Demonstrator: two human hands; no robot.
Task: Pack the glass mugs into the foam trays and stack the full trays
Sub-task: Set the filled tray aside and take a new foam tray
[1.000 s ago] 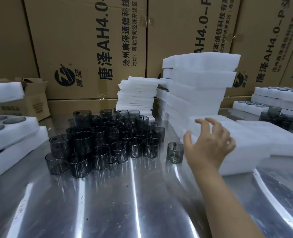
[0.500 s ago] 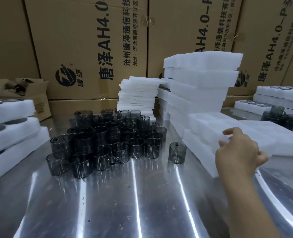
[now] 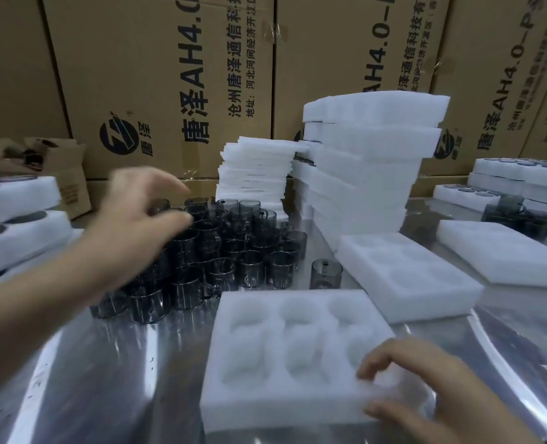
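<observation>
The empty foam tray (image 3: 285, 347) lies flat on the steel counter (image 3: 121, 379) at 6 o'clock, directly before the person, with its six pockets up and none filled. The right hand (image 3: 426, 386) holds it at the near right corner, fingers curled over the top face and thumb against the side wall. I judge this grip is there to keep the light foam from sliding on the smooth metal while mugs go in. The left hand (image 3: 137, 225) is blurred above the cluster of glass mugs (image 3: 233, 251) at 11 o'clock. Its grip is wide, and as far as the blur permits it holds no mug, so it seems to go for the first one. A single mug (image 3: 326, 274) stands apart at 12 o'clock, just beyond the tray. The mugs stand crowded near the tray, probably so that each reach is short. A tall stack of empty trays (image 3: 371, 174) rises at 1 o'clock, and full trays (image 3: 18, 200) are stacked at 9 o'clock. The counter is polished and reflects strongly. Behind it, printed cardboard cartons (image 3: 169, 75) make a wall, so the room looks like a packing store
</observation>
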